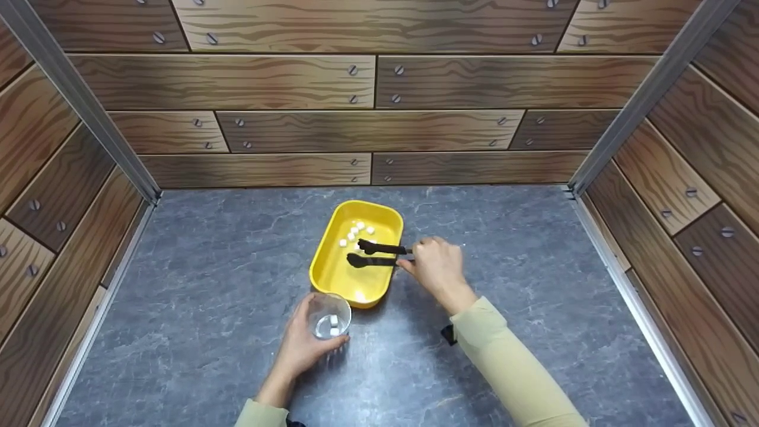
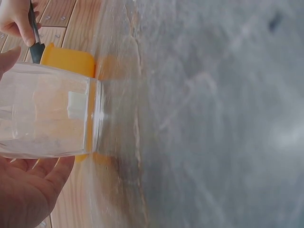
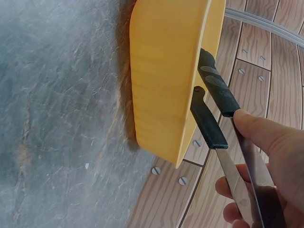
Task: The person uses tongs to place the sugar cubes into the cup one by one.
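Head view: your left hand has fingers curled round a clear round tumbler, two white cubes inside; left wrist shows one. Just beyond, yellow rectangular tray holds loose white cubes, one partly behind black-tipped metal tongs. Your right hand pinches these; right wrist: tray wall hides cubes.

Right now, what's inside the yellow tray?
Small white cubes lie in the far half of the yellow tray; the tongs reach over it, hiding whatever lies directly beneath them.
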`<state>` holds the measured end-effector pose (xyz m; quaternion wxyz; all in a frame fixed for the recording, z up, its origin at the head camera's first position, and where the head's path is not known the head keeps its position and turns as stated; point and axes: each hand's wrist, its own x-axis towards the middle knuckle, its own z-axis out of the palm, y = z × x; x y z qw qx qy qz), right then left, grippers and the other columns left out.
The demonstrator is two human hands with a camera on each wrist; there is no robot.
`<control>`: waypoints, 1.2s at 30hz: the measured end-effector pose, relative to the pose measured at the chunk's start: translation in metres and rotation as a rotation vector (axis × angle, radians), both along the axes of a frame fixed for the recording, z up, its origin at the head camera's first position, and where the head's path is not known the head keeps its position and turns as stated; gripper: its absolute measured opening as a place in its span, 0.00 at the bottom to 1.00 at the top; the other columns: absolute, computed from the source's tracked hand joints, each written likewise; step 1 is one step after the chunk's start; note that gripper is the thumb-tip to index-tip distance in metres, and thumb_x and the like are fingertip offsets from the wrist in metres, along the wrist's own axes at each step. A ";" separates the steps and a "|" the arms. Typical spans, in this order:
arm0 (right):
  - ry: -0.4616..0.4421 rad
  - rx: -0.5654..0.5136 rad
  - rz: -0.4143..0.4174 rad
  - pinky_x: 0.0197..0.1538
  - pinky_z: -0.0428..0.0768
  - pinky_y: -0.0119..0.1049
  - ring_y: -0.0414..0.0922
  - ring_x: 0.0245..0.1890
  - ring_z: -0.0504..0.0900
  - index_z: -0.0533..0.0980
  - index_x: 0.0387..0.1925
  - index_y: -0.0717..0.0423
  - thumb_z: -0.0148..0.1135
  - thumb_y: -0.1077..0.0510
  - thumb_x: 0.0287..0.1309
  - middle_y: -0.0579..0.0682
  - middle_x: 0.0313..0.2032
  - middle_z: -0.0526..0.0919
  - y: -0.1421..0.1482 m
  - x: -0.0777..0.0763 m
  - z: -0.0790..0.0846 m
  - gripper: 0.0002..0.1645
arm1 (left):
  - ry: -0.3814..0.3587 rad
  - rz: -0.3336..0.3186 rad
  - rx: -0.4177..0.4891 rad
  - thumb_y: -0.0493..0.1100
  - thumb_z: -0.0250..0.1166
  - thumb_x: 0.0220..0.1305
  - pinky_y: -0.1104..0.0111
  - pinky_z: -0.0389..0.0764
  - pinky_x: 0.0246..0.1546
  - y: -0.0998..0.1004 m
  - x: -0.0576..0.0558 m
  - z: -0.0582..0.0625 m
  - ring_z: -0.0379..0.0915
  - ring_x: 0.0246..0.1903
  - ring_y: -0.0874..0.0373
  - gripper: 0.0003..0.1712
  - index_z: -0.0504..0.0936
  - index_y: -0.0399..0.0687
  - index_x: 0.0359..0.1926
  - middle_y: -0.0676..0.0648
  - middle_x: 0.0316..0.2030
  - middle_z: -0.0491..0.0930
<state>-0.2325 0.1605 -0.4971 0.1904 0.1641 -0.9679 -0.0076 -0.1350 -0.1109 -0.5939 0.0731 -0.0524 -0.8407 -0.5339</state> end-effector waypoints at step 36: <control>-0.072 0.033 -0.086 0.22 0.78 0.48 0.52 0.30 0.80 0.85 0.31 0.59 0.71 0.37 0.51 0.54 0.29 0.83 -0.024 -0.010 -0.008 0.27 | -0.032 0.009 -0.012 0.53 0.85 0.32 0.50 0.66 0.62 0.001 0.001 0.002 0.68 0.58 0.42 0.61 0.65 0.36 0.66 0.38 0.59 0.71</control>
